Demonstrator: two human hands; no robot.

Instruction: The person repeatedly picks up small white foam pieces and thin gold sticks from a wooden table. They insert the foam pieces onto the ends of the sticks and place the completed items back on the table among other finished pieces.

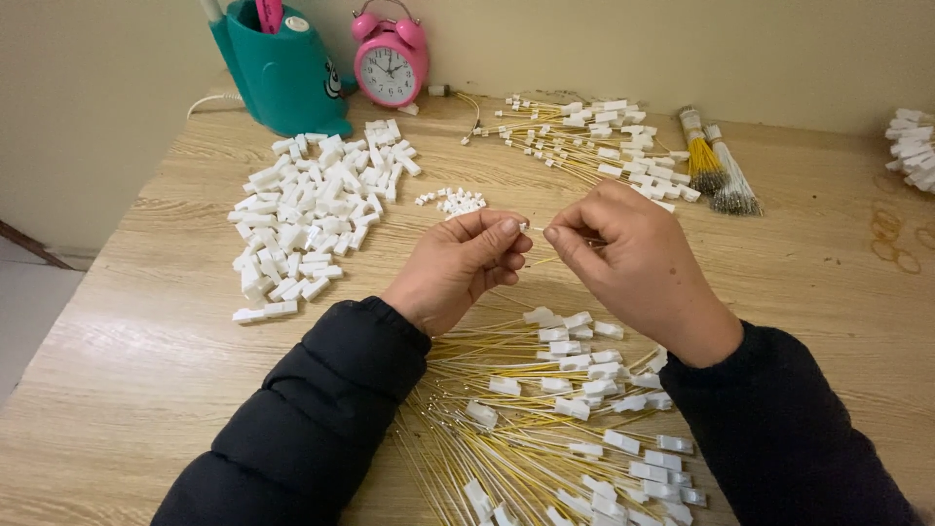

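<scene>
Light wood-grain laminate table (146, 351) fills the view, set against a pale wall.

Near edge, under the forearms: a broad heap of thin yellow and white wires with white plastic end connectors (555, 429), fanned out and overlapping. A second, smaller heap of the same wired connectors (594, 141) lies at the far side, right of centre.

Far left: a spread pile of loose white rectangular plastic housings (312, 209), many deep, well apart from the near heap. Behind it, a teal plastic desk organiser (278, 73) with a pink item standing in it. Just beside that, a round pink twin-bell alarm clock (390, 63), upright against the wall.

Far right of centre: two tied bundles of bare wires, one yellow (703, 161), one white (732, 185), lying side by side. More white housings (911, 146) at the right edge, cut off by the frame.

Both hands raised above the table centre, black padded sleeves to the wrists. Left hand (458, 268) pinches thumb to forefinger on a tiny white piece, too small to tell what. Right hand (633, 258) pinches the end of a single thin yellow wire (543, 260), which trails down and left below the fingers. The two pinches sit almost tip to tip, just apart.

Smallest: a little cluster of tiny white plastic bits (453, 202) just beyond the left hand.
</scene>
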